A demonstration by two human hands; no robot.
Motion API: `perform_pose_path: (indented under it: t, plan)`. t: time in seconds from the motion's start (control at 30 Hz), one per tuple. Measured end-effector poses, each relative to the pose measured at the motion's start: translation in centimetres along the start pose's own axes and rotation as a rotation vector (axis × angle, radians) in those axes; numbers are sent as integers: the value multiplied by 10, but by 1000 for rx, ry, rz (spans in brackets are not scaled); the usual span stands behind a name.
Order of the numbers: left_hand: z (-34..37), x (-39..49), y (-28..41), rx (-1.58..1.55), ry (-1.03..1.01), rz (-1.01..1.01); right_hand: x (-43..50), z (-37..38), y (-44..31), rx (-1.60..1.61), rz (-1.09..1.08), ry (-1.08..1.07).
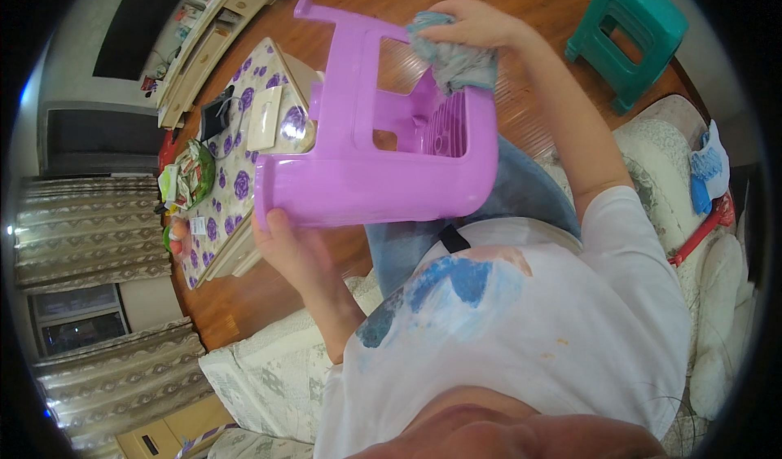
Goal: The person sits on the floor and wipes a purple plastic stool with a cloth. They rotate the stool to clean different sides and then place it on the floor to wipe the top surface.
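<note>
A purple plastic stool (379, 184) is held up on its side before me, its legs pointing left. My left hand (287, 242) grips the foot of its nearest leg, with the thumb showing on the outside and the other fingers mostly hidden. In my right hand (470, 25) is a crumpled grey-blue cloth (458, 65), pressed against the stool at the far upper corner near its seat end. Through the side opening, the ribbed underside of the seat (449, 126) shows.
A coffee table (229, 147) with a purple rose-patterned cover stands to the left, bearing a white box (264, 118), a black pouch (217, 115) and a green bowl (201, 175). A green plastic stool (635, 37) stands on the wooden floor at upper right. Sofa covers (275, 361) lie around me.
</note>
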State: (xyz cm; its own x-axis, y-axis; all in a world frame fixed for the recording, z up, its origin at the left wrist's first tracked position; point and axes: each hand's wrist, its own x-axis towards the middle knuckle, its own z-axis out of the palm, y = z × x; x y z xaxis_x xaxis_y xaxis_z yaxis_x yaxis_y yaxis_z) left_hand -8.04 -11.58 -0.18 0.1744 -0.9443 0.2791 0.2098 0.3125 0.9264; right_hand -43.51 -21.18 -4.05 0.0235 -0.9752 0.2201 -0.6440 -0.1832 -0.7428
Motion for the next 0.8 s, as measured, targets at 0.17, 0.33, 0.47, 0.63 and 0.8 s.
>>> perform_pose_path:
  t: [0.17, 0.33, 0.47, 0.63, 0.8]
  plan:
    - [-1, 12, -7, 9, 53, -5, -15, -29, 28, 632, 22, 10]
    - [5, 24, -17, -13, -46, 76, -22, 28, 24, 332, 42, 267]
    - [20, 25, -19, 82, -16, 84, -53, 46, 26, 340, 51, 475]
    - [37, 29, -22, 66, -6, 64, -105, 53, 14, 132, 67, 574]
    - [37, 53, -35, 56, -102, 76, -138, 67, -17, 53, -103, 578]
